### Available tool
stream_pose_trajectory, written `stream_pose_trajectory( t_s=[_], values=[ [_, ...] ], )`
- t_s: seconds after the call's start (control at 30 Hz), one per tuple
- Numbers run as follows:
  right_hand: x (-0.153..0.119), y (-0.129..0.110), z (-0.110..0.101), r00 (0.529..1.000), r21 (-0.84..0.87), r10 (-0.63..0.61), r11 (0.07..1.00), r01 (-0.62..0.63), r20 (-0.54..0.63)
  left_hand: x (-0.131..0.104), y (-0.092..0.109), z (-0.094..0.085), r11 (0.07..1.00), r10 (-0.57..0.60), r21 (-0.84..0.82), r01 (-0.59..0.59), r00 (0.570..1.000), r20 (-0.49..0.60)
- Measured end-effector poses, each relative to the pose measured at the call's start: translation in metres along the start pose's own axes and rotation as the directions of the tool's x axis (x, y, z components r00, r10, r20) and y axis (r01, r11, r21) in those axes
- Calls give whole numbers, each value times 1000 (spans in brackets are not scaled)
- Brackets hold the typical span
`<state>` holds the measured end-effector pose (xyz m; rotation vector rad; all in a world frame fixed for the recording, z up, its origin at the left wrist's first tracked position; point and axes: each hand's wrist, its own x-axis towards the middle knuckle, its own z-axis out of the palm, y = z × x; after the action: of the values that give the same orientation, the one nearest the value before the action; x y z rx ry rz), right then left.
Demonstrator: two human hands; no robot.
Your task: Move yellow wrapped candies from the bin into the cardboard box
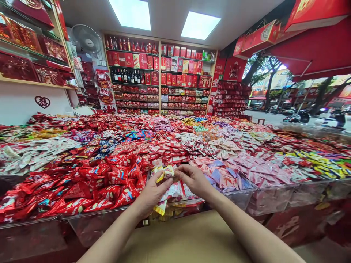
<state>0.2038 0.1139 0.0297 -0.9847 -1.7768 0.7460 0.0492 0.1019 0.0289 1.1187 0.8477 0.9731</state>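
Observation:
In my left hand (154,190) is a small yellow-and-white candy packet (168,171), held between thumb and fingers. The thumb and fingers of my right hand (196,182) are pinched together at the packet's right end; the exact contact is hard to see. Below my left hand hangs another white packet with a yellow end (161,208), partly hidden by the fingers. Both hands are over a clear bin of pink-and-white packets (177,190). Shiny red candy bags (109,182) lie heaped to the left, and pink and lilac packets (219,173) to the right.
Brown cardboard (186,241) lies below my forearms. Clear plastic bins (274,199) line the front edge of a wide candy display. Behind it stand shelves (159,73) of bottles and red boxes. A fan (86,39) is at the left; the street with parked scooters (297,115) is at the right.

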Motion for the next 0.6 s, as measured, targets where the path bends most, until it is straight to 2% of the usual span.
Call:
stream_pose_trajectory(
  t_s=[0.1, 0.3, 0.5, 0.6],
  values=[
    [-1, 7, -3, 999, 12, 40, 999, -40, -4, 3, -1, -3, 1000, -14, -21, 14, 1000, 19],
    [-4, 14, -1, 993, 196, 82, 976, -97, 81, 3, 0, -3, 996, -9, -92, 7, 1000, -18],
    [-8, 10, -4, 997, 73, 29, 997, -35, 70, 4, -3, -7, 992, -19, -123, 18, 1000, -10],
    [-8, 9, -2, 993, 126, 52, 990, -65, 109, 5, -3, -9, 990, -43, -135, 40, 999, -22]
  ],
)
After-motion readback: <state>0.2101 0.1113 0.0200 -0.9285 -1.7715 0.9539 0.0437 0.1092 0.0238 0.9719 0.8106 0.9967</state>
